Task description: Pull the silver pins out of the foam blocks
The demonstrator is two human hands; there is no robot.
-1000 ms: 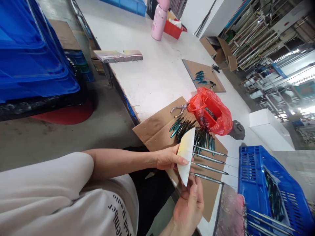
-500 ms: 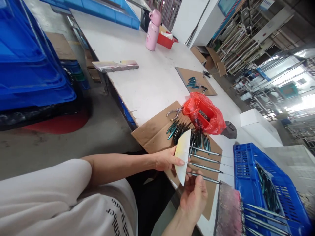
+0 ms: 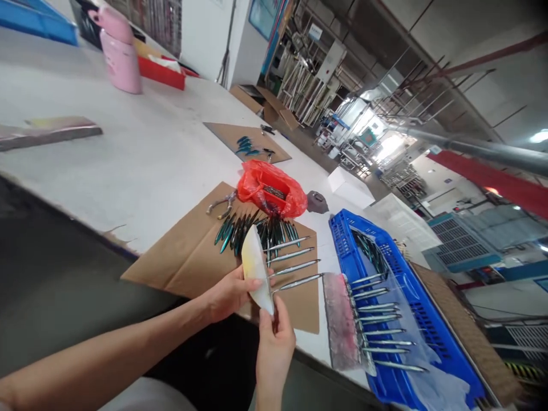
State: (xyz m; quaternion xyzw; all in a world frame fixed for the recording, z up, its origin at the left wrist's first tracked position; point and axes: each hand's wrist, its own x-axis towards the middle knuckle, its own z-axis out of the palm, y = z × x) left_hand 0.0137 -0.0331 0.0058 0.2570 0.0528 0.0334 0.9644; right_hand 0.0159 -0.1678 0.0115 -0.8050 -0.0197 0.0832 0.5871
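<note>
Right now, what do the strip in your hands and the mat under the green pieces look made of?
The strip, held by left hand and right hand, looks rigid and paint-coated, base unclear; its spindles shine like metal. The mat looks like matte brown cardboard.

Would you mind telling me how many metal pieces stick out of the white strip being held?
4. They fan out rightward from the white strip, held by the left hand and right hand: top, second, third, lowest. None seem hidden.

Both hands, left hand [image 3: 229,294] and right hand [image 3: 274,337], on a pale strip [image 3: 256,268] of silver lures [image 3: 295,267].
</note>
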